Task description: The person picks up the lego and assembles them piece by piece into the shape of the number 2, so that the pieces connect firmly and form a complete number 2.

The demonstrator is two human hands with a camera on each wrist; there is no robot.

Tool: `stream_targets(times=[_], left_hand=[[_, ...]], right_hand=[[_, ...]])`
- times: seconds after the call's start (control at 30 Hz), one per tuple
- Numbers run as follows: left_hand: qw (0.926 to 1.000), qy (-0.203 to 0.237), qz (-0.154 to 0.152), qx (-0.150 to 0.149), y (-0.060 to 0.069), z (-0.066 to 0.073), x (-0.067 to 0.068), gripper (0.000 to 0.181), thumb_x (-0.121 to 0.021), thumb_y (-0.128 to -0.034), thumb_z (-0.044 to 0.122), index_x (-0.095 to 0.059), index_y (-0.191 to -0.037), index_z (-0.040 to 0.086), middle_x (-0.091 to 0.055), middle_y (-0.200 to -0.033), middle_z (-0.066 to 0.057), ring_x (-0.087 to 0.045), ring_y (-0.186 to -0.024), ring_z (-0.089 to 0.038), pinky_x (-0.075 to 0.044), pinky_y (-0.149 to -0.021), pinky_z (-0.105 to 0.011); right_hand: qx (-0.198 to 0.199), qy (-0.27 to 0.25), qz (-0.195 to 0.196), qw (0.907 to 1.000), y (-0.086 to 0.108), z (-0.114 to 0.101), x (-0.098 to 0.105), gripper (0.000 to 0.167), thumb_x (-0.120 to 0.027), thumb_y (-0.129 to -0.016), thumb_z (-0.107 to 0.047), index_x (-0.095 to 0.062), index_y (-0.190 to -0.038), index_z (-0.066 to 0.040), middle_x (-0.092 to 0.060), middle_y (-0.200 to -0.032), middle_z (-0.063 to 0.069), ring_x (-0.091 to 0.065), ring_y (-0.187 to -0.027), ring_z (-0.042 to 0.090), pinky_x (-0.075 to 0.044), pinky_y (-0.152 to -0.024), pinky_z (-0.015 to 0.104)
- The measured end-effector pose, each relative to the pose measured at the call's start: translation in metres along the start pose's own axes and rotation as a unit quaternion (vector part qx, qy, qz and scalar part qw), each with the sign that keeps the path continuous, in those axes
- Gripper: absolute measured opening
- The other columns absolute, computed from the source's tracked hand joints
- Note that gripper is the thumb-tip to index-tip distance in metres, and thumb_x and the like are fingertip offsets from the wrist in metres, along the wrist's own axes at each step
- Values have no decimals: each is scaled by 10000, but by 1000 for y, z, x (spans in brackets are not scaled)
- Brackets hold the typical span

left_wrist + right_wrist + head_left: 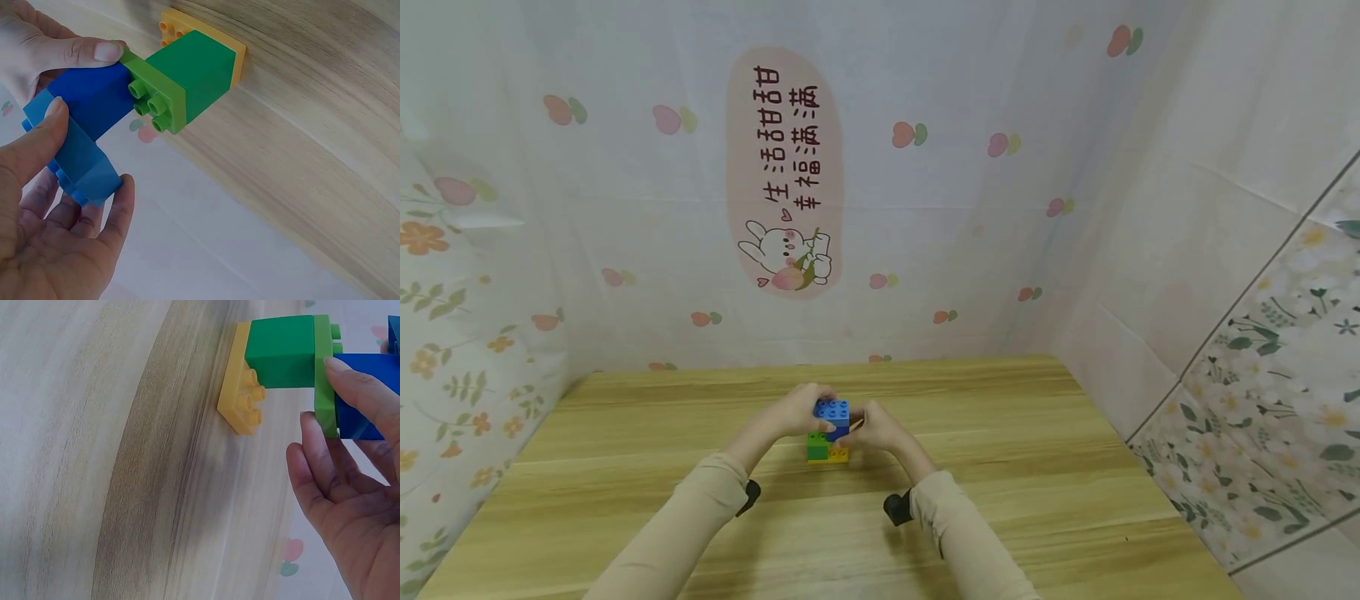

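A toy building brick tower stands on the table. Its base is a flat yellow brick (232,381), carrying a green block (281,353). Across that lies a thin light green brick (159,94), then a dark blue block (94,94), topped by a light blue brick (835,408). My left hand (801,408) grips the light blue brick, thumb on one side and fingers on the other. Lower down, my right hand (878,429) pinches the light green brick, its thumb by the seam with the dark blue block. Fingers partly cover the upper bricks in the head view.
The wood-grain table (1000,483) spreads around the tower. Behind it hangs a white printed curtain (940,233), with floral sheets at both sides. A black wrist strap piece (898,508) shows under the right forearm, and another (748,497) at the left wrist.
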State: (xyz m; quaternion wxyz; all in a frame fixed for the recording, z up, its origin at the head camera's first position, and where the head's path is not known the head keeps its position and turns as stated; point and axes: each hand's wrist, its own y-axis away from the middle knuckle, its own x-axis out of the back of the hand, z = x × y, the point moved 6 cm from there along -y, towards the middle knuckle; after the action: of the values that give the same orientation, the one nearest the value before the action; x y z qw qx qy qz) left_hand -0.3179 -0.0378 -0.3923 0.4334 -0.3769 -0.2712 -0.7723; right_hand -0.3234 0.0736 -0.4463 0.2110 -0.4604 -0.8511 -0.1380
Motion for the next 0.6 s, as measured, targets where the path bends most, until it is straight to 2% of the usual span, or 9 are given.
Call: stream_targets(times=[0.2, 0.33, 0.4, 0.47, 0.6], left_hand=[[10000, 27, 5, -24, 0, 0, 1, 420, -705, -788, 89, -563, -1169, -18, -605, -1143, -158, -579, -1017, -254, -487, -861, -388], [9994, 281, 60, -174, 1, -3, 0, 426, -695, -800, 106, -553, -1182, -19, -599, -1149, -158, -582, -1005, -248, -493, -853, -378], [9979, 564, 118, -289, 3, -7, -2, 424, -688, -809, 126, -554, -1186, -13, -599, -1146, -158, -584, -988, -239, -501, -830, -365], [9945, 989, 196, -282, 5, -14, -4, 420, -690, -810, 156, -564, -1180, 5, -601, -1129, -148, -581, -957, -223, -506, -795, -346], [9822, 1817, 463, -134, 11, -35, -8, 451, -708, -793, 247, -581, -1160, 16, -619, -1048, -123, -576, -877, -179, -508, -735, -317]], right_hand=[[-24, 38, 28, 10000, -1, 0, 2, 279, -712, -758, -24, -660, -1028, 20, -672, -962, 189, -646, -877, 285, -539, -708, 252], [10, 43, 58, 10000, 0, -1, 3, 284, -712, -755, -21, -658, -1029, 27, -670, -964, 199, -645, -880, 284, -541, -718, 267], [-45, 44, 91, 9999, 0, 0, 4, 288, -714, -753, -20, -658, -1032, 25, -670, -967, 196, -649, -870, 262, -540, -723, 273], [-136, 7, 107, 9999, 0, 1, 4, 291, -713, -752, -16, -656, -1035, 27, -669, -970, 197, -655, -852, 240, -540, -730, 279], [-196, -59, 93, 9997, 0, 3, 1, 309, -719, -752, -27, -654, -1050, 22, -673, -976, 192, -660, -835, 193, -538, -745, 280]])
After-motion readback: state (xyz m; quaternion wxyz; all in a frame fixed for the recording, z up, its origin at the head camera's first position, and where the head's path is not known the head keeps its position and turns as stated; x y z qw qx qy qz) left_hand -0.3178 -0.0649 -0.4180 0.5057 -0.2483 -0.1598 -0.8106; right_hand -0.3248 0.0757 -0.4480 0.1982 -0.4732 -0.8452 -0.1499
